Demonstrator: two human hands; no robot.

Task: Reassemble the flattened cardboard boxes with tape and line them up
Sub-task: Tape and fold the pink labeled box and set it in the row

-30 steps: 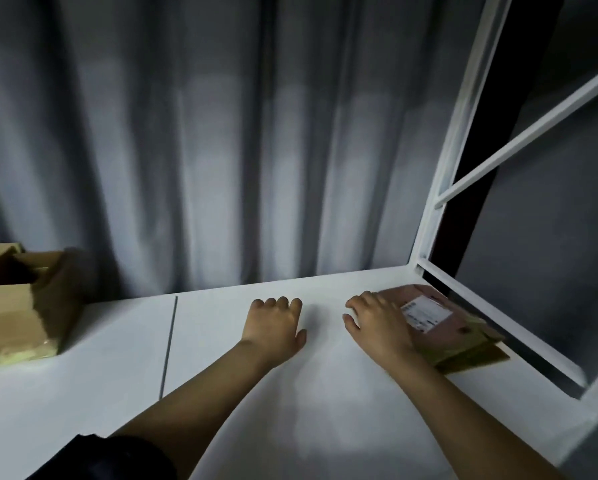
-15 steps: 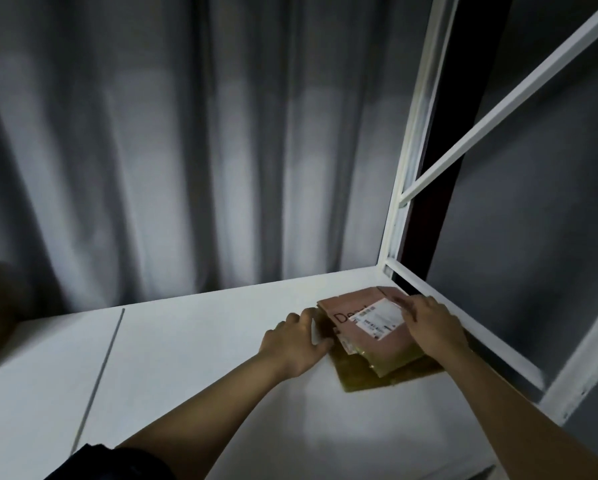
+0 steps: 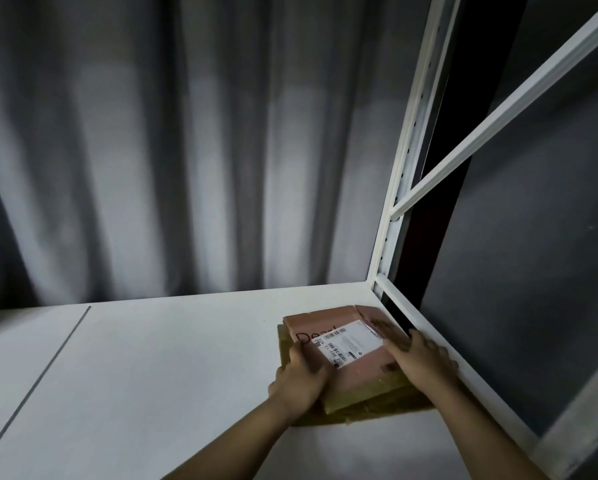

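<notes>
A stack of flattened cardboard boxes lies on the white table [image 3: 173,368] near its right rear corner. The top one is a pinkish flattened box [image 3: 328,323] with a white shipping label [image 3: 349,342]. Under it lie brown flattened boxes [image 3: 370,396]. My left hand [image 3: 299,377] grips the pink box at its left near edge, thumb on top. My right hand [image 3: 420,360] holds the right edge of the same box, fingers curled over it. The underside of the stack is hidden.
A white metal rack frame [image 3: 399,188] stands at the table's right edge, with a diagonal brace and a low rail right beside my right hand. Grey curtains [image 3: 186,150] hang behind the table. A seam [image 3: 44,372] runs across the tabletop on the left.
My view has swung right; the assembled box at the left has left the frame. Both hands moved right from the bare tabletop onto the stack and took hold of the pink box.
</notes>
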